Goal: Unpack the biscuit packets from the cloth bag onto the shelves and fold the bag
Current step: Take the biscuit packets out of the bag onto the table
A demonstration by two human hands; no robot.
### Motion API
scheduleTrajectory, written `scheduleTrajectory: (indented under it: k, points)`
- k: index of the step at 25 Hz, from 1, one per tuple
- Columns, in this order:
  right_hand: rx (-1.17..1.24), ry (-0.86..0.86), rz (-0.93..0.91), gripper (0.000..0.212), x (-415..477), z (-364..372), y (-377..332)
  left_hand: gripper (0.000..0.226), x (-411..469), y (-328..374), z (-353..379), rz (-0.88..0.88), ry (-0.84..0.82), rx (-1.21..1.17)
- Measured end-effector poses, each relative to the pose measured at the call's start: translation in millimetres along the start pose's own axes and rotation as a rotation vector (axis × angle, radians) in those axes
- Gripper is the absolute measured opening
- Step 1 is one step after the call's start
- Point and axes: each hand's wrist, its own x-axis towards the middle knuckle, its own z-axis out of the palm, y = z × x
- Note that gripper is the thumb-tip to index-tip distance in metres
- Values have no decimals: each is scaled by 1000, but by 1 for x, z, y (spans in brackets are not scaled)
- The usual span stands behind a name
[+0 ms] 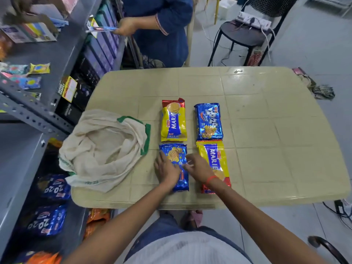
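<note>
Four biscuit packets lie in a two-by-two block on the beige table [266, 111] in the head view. Far row: yellow Marie packet [173, 121] on the left, blue 20-20 packet [208, 121] on the right. Near row: second blue packet [178, 159] on the left, second yellow Marie packet [215, 159] on the right, partly under your wrist.

Your left hand [167, 170] rests flat on the near blue packet, fingers spread, not closed around it. Your right hand [198, 166] sits at that packet's right edge, fingers loosely curled; you cannot tell whether they pinch the wrapper.

The cloth bag [102, 149] lies slumped and open-mouthed at the table's left edge, just beside the packets.

Left of the table stands the grey shelf rack [34, 115]; more blue 20-20 packets [55, 187] lie on a lower level.
</note>
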Motion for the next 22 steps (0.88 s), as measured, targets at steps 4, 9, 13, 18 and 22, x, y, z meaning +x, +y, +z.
scheduleTrajectory:
  k: [4,9,13,18,22]
  points:
    - [-42,-120,170,65,11,32,-15,58,9,-7,-9,-276,-125,-184]
    - [-31,-80,168,59,12,19,-22,47,7,-4,-16,-244,-140,-272]
    - [1,96,127,62,27,-23,-29,46,2,37,-22,-43,7,-219]
    - [66,301,200,64,79,-90,-16,34,52,118,-12,221,-60,-362]
    - [10,256,273,64,114,-111,10,39,88,159,13,204,-240,-467]
